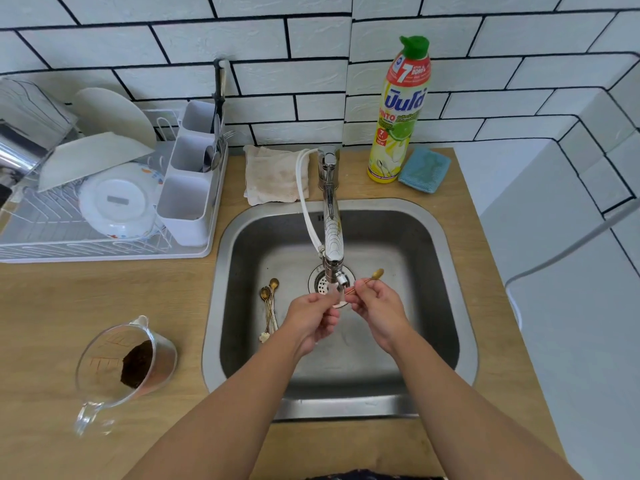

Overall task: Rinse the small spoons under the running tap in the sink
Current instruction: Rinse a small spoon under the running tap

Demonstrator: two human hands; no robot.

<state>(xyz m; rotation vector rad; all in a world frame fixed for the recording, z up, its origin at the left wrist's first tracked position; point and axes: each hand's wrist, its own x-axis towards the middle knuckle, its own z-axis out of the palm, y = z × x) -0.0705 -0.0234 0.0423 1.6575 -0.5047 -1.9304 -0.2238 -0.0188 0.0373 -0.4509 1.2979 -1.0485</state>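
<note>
A steel sink (450, 271) holds a chrome tap (330, 220) whose spout runs water over the drain (320, 282). My right hand (377, 306) pinches a small gold spoon (372, 276) by its thin handle, bowl pointing up and right, handle end under the stream. My left hand (313, 315) has its fingertips at the handle end in the water; whether it pinches the handle I cannot tell. Several more small gold spoons (269, 303) lie together on the sink floor left of the drain.
A dish rack (104, 251) with plates and a cutlery caddy (188, 188) stands at the left. A glass measuring jug (124, 365) with dark grounds lies on the wooden counter. Behind the sink are a cloth (272, 174), a dish soap bottle (401, 112) and a blue sponge (424, 169).
</note>
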